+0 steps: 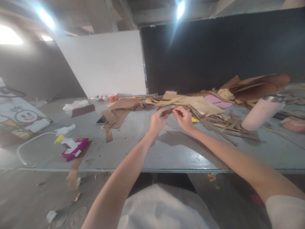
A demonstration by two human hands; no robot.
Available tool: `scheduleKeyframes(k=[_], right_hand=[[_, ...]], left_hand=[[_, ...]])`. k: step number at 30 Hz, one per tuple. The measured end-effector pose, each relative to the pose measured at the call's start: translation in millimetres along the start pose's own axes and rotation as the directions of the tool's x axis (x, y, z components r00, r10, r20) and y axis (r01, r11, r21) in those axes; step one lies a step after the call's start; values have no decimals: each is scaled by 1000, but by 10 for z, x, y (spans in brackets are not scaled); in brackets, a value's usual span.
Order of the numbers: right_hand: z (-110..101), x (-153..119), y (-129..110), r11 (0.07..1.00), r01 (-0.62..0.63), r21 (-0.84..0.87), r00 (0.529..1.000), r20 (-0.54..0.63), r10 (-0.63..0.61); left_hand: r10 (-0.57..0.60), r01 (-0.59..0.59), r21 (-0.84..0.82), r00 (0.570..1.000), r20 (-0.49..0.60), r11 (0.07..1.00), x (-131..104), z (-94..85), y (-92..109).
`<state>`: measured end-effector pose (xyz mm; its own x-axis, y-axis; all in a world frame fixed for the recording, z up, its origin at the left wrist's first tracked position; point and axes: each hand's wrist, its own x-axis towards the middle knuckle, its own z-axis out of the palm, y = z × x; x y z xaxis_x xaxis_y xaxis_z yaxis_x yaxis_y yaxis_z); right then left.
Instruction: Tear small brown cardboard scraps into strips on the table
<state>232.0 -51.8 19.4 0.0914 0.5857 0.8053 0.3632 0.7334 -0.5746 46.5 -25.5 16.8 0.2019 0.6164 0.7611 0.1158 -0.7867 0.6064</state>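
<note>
The left hand [157, 121] and right hand [184, 118] are pinching a small brown piece [168, 111], holding it nearer the surface's [171, 156] far edge. It is lying between the 2 hands, running roughly parallel to the near edge, neither hand clearly being closer.

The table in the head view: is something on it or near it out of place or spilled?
Yes. A brown strip hangs over the front edge of the table at left, seemingly partly under the magenta packet, so it looks misplaced. Scraps also lie on the floor below, perhaps fallen from the table.
</note>
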Motion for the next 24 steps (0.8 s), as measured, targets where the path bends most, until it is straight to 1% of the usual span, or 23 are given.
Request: scheduleKeyframes(k=[3, 8, 11, 14, 16, 19, 24], right_hand=[[-8, 4, -18, 1000, -23, 6, 999, 28, 23], [3, 15, -46, 984, -157, 79, 984, 97, 149], [30, 28, -29, 972, -216, 92, 975, 66, 211], [52, 34, -8, 971, -223, 87, 974, -10, 224], [59, 34, -2, 973, -215, 83, 975, -37, 219], [61, 29, -1, 977, -200, 71, 979, -20, 202], [54, 10, 1, 981, -175, 86, 985, 23, 173]], left_hand=[[-61, 59, -71, 998, -19, 996, 0, 22, -30], [-125, 121, -124, 992, -27, 985, -6, 18, -54], [-152, 150, -152, 988, -2, 977, -18, 17, -43], [-177, 174, -164, 984, -1, 971, -29, 24, -23], [-201, 198, -172, 980, 3, 965, -35, 33, -23], [-220, 217, -188, 976, 4, 958, -38, 49, -62], [-203, 195, -181, 979, -25, 964, -34, 61, -161]])
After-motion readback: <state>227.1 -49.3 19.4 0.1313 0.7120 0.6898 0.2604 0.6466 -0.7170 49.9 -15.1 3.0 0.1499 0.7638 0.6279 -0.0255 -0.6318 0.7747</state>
